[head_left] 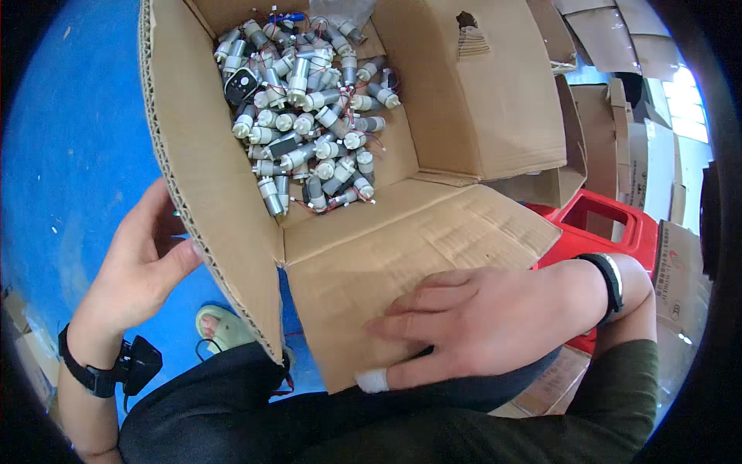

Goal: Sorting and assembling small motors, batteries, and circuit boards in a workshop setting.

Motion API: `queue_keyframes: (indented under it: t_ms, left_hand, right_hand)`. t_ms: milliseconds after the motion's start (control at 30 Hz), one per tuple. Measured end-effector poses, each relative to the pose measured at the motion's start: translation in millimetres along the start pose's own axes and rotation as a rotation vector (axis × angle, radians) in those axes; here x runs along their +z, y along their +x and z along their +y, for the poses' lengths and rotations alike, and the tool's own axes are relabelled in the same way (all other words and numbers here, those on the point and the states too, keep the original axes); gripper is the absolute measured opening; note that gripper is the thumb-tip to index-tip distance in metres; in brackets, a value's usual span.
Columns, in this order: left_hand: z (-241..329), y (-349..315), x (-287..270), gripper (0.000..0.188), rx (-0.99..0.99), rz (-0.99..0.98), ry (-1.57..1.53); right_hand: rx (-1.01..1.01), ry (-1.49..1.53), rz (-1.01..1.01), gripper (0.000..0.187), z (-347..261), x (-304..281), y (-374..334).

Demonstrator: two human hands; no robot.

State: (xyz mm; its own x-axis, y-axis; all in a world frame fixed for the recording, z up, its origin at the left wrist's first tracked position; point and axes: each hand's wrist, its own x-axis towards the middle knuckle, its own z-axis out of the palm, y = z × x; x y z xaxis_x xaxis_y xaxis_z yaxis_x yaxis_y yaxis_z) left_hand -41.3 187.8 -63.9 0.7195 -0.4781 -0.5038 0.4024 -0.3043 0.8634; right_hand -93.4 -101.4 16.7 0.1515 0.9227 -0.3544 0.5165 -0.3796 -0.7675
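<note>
An open cardboard box (348, 240) stands tilted in front of me. Inside lies a heap of small motor pumps (300, 81), grey cylinders with white plastic heads and thin red and black leads. My left hand (143, 259) is at the edge of the left flap (202, 174), thumb against its rim and fingers partly hidden behind it. Flat on the near flap (332, 301) rests my right hand (464, 329), fingers spread and slightly blurred. White tape wraps one of its fingertips.
A black-and-white device (241, 85) and a clear plastic bag (344, 11) are in the box. To the right stands a red plastic stool (610, 220), with cardboard boxes (672, 278) beyond it. The floor (69, 162) is blue.
</note>
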Motion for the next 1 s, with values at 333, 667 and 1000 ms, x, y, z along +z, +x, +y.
queue_keyframes:
  t_ms: [333,667,1000]
  left_hand:
    - [26,5,10,0.106,0.084,0.184,0.003]
    - [20,17,-6,0.093,0.106,0.033,0.038]
    - [-85,18,-108,0.036,-0.452,0.476,0.087]
  right_hand:
    - [-0.059,0.175,-0.046,0.050,45,8,-26]
    - [-0.018,0.024,-0.098,0.053,52,10,-26]
    - [0.078,0.000,-0.018,0.034,59,-36,-13]
